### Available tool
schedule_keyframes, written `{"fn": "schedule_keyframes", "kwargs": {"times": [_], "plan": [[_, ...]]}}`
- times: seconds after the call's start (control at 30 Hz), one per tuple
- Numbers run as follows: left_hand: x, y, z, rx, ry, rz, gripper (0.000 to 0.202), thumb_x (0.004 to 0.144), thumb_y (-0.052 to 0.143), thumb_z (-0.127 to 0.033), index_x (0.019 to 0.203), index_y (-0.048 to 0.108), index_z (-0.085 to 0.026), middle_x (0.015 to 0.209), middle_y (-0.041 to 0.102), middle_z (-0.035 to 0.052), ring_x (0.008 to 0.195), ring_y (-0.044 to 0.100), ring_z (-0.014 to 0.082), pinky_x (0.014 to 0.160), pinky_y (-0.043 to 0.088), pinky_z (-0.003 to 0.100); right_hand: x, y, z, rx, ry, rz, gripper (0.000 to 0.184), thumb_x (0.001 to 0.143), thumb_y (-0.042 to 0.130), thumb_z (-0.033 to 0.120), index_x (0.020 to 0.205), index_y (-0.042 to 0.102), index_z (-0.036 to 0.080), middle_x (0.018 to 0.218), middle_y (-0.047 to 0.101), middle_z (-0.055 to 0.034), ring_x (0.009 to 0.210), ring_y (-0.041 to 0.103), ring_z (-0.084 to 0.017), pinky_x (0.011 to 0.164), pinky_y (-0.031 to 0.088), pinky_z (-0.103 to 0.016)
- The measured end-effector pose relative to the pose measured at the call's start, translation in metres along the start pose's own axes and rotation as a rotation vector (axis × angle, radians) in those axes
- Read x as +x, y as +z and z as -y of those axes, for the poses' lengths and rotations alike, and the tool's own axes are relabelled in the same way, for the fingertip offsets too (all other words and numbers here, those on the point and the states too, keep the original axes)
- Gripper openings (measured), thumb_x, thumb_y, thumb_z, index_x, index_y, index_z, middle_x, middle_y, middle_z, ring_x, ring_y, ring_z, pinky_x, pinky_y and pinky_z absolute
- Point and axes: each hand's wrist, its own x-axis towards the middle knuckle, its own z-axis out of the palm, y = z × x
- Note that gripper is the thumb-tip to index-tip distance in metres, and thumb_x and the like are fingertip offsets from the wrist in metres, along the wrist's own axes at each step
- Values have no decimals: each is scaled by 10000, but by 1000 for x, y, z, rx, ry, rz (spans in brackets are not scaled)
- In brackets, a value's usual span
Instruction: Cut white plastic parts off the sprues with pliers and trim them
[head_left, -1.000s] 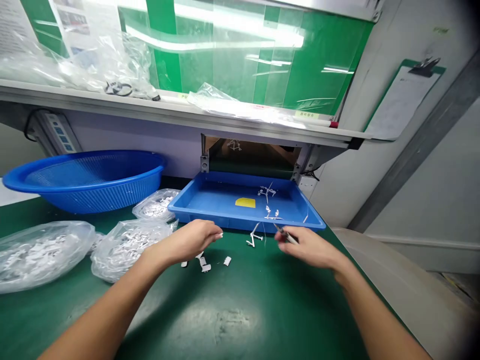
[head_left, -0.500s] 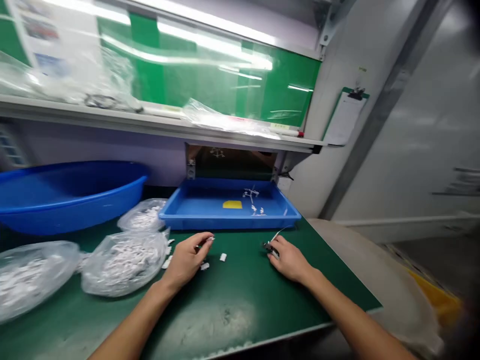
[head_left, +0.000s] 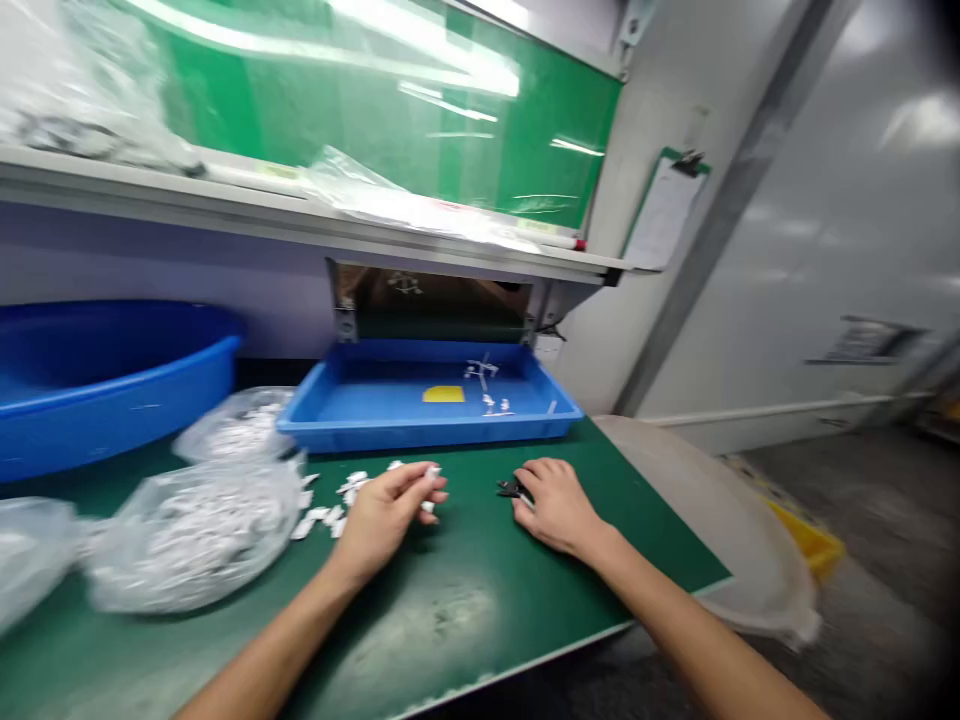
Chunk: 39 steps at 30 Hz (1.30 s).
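My left hand (head_left: 388, 510) rests on the green table mat (head_left: 480, 610) with its fingers pinched on a small white plastic part (head_left: 432, 474). Several more white parts (head_left: 330, 498) lie scattered just to its left. My right hand (head_left: 553, 503) lies on the mat in front of the blue tray (head_left: 375, 432), fingers curled over a small dark tool (head_left: 508, 488) whose tip sticks out to the left. A yellow tag (head_left: 443, 394) and a few white sprue pieces (head_left: 487, 388) lie inside the tray.
Clear bags of white parts (head_left: 191, 530) lie at the left, with a large blue basin (head_left: 112, 385) behind them. A shelf with plastic bags (head_left: 405, 205) runs above. A clipboard (head_left: 660, 215) hangs on the right wall. The table's edge falls off at the right, beside a large pale bag (head_left: 750, 560).
The view has swung to the right. My right hand has come down from beside the tray onto the mat with the tool. The left hand stays pinched on a white part.
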Motion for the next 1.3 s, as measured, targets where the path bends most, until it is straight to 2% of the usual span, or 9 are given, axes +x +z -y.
{"fn": "schedule_keyframes", "kwargs": {"times": [0.1,0.17,0.23,0.33,0.47,0.57,0.67,0.77,1.3], "plan": [[0,2,2,-125,-38,-24,382,811,691,-420,1029,654,-108,932,721,109,839,696,229,623,582,278,24,5,44,135,-77,-49,302,868,566,241,1147,638,150,1259,585,-162,1206,493,-319,1060,343,-497],[0,0,6,-131,-25,-58,329,811,696,-384,989,665,-109,879,711,90,806,682,209,622,573,265,43,3,66,242,-146,-13,259,931,512,275,1152,628,208,1114,662,-78,987,614,-209,906,482,-347],[-1,-4,7,-107,7,-94,280,823,684,-362,948,683,-112,821,694,67,750,656,172,622,558,242,61,4,83,387,-217,73,194,947,526,318,1079,649,247,949,693,-3,759,633,-131,699,510,-236],[0,-9,5,-101,-15,-79,247,845,653,-342,922,698,-111,761,673,47,675,623,130,614,538,212,77,13,96,575,-310,103,134,928,564,264,965,689,237,874,697,7,742,635,-120,681,497,-219],[3,-13,7,-160,-153,-32,189,833,648,-275,865,691,-94,687,638,33,595,594,106,574,527,199,78,34,95,589,-407,44,164,898,552,186,935,706,227,852,691,-10,757,630,-133,706,486,-240],[5,-10,10,-191,-203,-75,173,824,654,-246,850,688,-77,659,631,33,570,587,104,557,523,198,75,46,95,674,-238,56,111,856,594,213,888,700,222,791,690,-5,688,627,-138,640,486,-238],[5,-6,10,-164,-159,-116,202,848,635,-254,881,708,-69,686,652,48,588,597,108,575,523,198,73,53,99,892,7,121,84,842,614,263,862,675,208,753,702,-6,653,644,-148,603,505,-235],[4,-3,7,-149,-147,-142,206,860,619,-248,896,723,-74,715,673,56,613,617,117,594,530,201,75,58,101,1069,134,165,120,826,627,287,882,670,190,762,713,-21,665,660,-161,616,524,-244],[5,-5,19,-94,-71,-189,248,860,633,-321,916,734,-101,709,683,56,630,616,128,602,512,209,78,66,101,1145,159,158,154,800,653,303,882,678,175,771,706,-31,679,642,-167,629,518,-260]]}}
